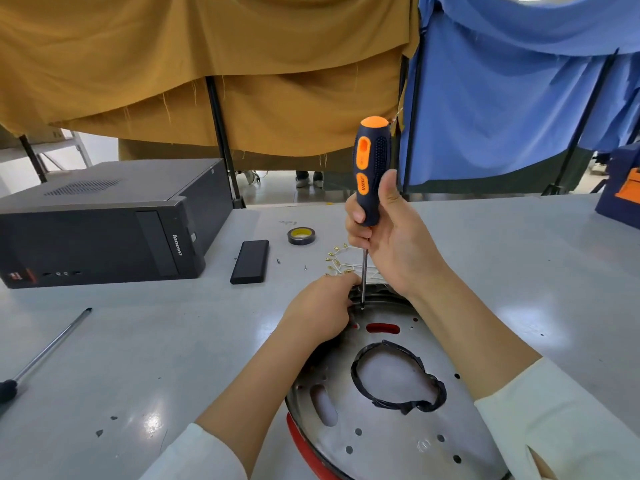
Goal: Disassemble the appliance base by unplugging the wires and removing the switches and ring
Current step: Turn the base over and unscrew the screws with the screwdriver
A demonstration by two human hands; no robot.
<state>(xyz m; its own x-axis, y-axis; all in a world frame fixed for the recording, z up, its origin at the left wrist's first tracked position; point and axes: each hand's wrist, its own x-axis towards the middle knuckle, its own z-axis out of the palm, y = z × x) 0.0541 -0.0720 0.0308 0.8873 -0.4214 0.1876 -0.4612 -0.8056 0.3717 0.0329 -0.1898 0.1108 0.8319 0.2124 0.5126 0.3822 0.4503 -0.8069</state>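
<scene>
Glossy grey table (138,358) under round perforated metal base (381,434)

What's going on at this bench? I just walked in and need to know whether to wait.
A person is taking apart a round metal appliance base. The right hand holds a screwdriver upright, its tip down at the base's far rim. The left hand steadies the rim beside the tip. Loose white wires lie on the table just beyond.

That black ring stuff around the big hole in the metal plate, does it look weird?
Yes. The black tape-like ring edging the large hole in the round metal appliance base is crumpled and uneven, bunched at its lower right instead of lying flat.
</scene>
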